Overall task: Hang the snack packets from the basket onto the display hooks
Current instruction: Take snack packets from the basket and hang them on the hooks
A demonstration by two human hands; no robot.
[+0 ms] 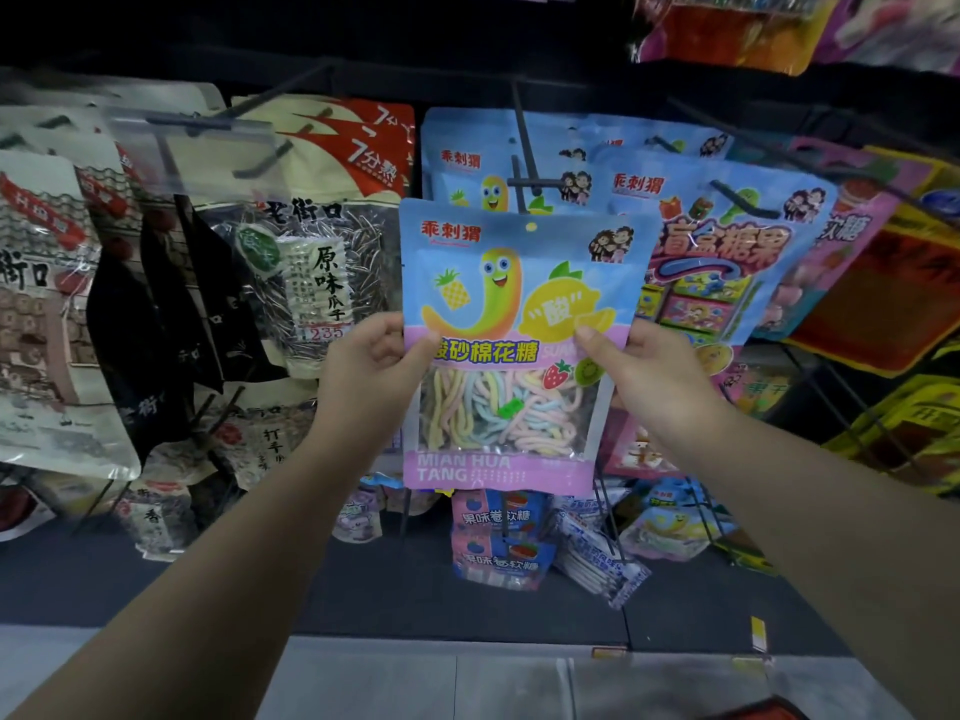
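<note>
The marshmallow-candy packet (511, 345), blue on top and lilac below with a clear window of pastel twists, was held upright in front of the display rack. The left hand (371, 363) pinched its left edge, thumb on the front; the right hand (641, 371) pinched its right edge the same way. Its small hang hole (530, 227) sat just below the black hook (524, 181), not on it. Behind the packet hung matching blue packets (467, 153). Left of the packet hung sunflower-seed bags (306, 252); right of it, blind-box candy packets (727, 252). Below it, small packets (498, 537) lay on the dark shelf (363, 589).
</note>
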